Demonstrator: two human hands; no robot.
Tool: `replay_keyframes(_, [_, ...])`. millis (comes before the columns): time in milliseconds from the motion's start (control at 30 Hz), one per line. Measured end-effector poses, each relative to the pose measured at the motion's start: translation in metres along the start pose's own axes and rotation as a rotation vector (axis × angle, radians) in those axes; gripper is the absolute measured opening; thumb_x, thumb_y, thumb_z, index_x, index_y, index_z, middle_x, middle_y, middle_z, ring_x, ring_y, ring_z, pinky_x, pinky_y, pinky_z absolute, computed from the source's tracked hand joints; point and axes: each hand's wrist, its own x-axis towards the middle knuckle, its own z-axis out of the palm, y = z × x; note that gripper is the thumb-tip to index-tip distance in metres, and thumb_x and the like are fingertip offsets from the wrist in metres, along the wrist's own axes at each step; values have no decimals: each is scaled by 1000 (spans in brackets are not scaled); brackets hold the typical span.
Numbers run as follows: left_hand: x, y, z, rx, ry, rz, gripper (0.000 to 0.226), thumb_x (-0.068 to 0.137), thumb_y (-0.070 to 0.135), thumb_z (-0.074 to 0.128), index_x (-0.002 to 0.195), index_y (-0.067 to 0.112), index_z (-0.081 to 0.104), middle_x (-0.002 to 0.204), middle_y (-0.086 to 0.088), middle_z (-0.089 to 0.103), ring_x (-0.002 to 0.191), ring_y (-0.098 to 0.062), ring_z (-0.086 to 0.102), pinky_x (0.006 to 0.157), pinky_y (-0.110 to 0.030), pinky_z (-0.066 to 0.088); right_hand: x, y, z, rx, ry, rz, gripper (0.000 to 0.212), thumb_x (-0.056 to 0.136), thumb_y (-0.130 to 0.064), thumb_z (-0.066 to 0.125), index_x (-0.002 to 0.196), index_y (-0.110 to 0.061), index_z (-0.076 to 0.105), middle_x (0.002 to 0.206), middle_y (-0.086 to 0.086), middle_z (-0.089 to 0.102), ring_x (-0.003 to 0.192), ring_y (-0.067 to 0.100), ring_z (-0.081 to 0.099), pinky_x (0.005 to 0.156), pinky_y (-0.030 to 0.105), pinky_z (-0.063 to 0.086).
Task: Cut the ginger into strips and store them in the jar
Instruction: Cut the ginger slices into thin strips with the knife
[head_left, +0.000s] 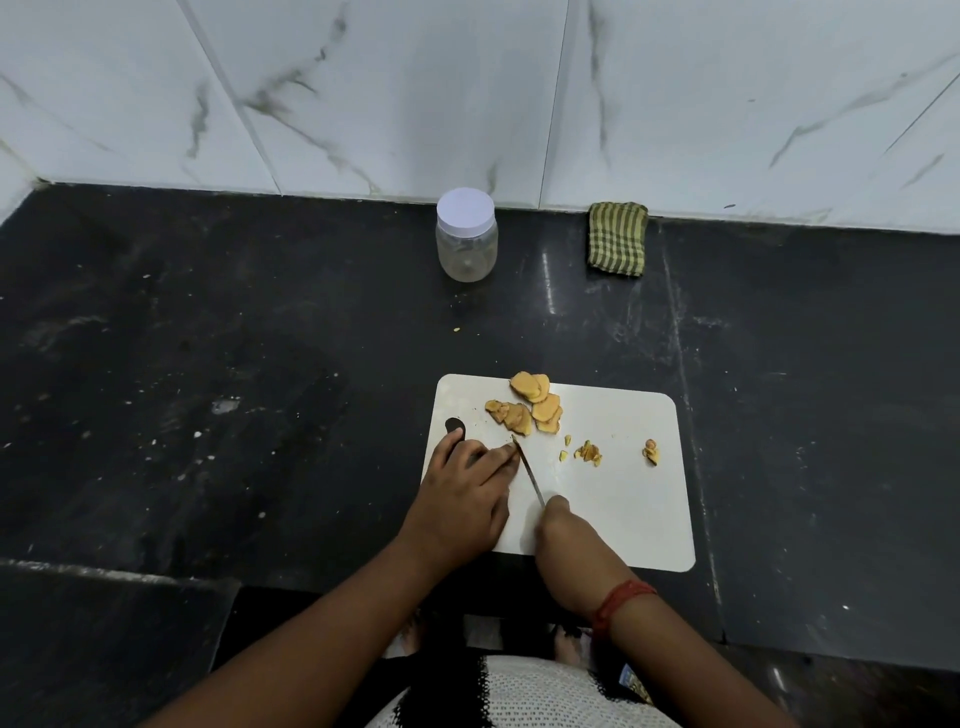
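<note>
Both hands busy: your right hand (558, 525) grips the thin steel knife (529, 472), left hand (467, 491) probably pins a hidden ginger piece for slicing.

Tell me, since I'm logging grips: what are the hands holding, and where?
The right hand grips the knife by its handle, which the hand hides. The left hand rests on the cutting board; whether its fingertips pin ginger cannot be told.

Ginger slices (530, 408) on board (623, 499), jar (466, 236) behind
</note>
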Motion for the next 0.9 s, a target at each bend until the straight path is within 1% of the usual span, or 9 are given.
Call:
replay_keyframes(133, [-1,2,1,-8,-3,5,40,91,25,53,127,13,69,132,0,64,107,-22,58,110,-53,40,-6,-1,-1,10,8,1,31,94,0,33,125,2,38,102,12,63,57,2,40,45,15,31])
replay_keyframes(267, [2,1,0,-8,-9,2,40,90,23,54,127,13,68,131,-1,64,108,-22,56,112,-51,39,1,-6,-5,-57,8,-2,34,97,-3,30,130,2,36,106,12,63,73,14,56,48,15,27])
replay_keyframes(367, [-1,4,0,-11,-4,1,41,90,23,54,126,13,68,131,-1,64,108,-22,56,112,-52,39,-4,-3,-1,-5,10,16,35,95,-2,33,129,2,35,100,10,62,59,6,42,44,15,26])
replay_keyframes(467, [0,4,0,-11,2,-12,42,89,24,52,126,13,68,131,0,63,106,-22,56,113,-52,38,-15,3,4,45,-22,41,29,96,-4,32,124,-1,38,86,0,49,59,3,38,46,14,26])
replay_keyframes(567, [1,4,1,-11,-6,-14,43,88,23,52,127,13,68,131,0,63,106,-22,55,113,-52,38,-18,4,-2,93,-102,90,24,97,-8,36,120,-3,40,99,10,53,79,22,51,52,15,28])
replay_keyframes(633, [-1,5,2,-24,-8,-17,43,89,23,52,127,13,68,132,-1,63,106,-22,55,114,-52,37,-23,7,0,96,-137,106,24,97,-9,36,120,-4,40,102,12,54,85,24,51,56,19,32])
replay_keyframes(700, [-2,5,1,-38,-8,-19,43,90,22,51,129,12,67,132,-1,63,108,-21,55,115,-52,36,-31,11,1,108,-138,117,24,97,-11,36,120,-5,39,96,7,51,82,22,50,58,20,35])
replay_keyframes(833, [-6,2,0,-43,-34,-22,47,93,22,50,137,13,62,137,1,60,115,-20,54,117,-53,33,-37,15,-4,155,-11,44,17,98,-6,33,113,-9,39,80,0,54,65,13,49,48,19,33])
replay_keyframes(900, [-8,2,0,-31,-52,-27,49,95,23,50,143,14,57,143,2,57,119,-19,52,118,-53,31,-34,15,-8,187,4,43,15,98,-5,33,111,-9,40,88,7,61,70,17,50,54,23,33])
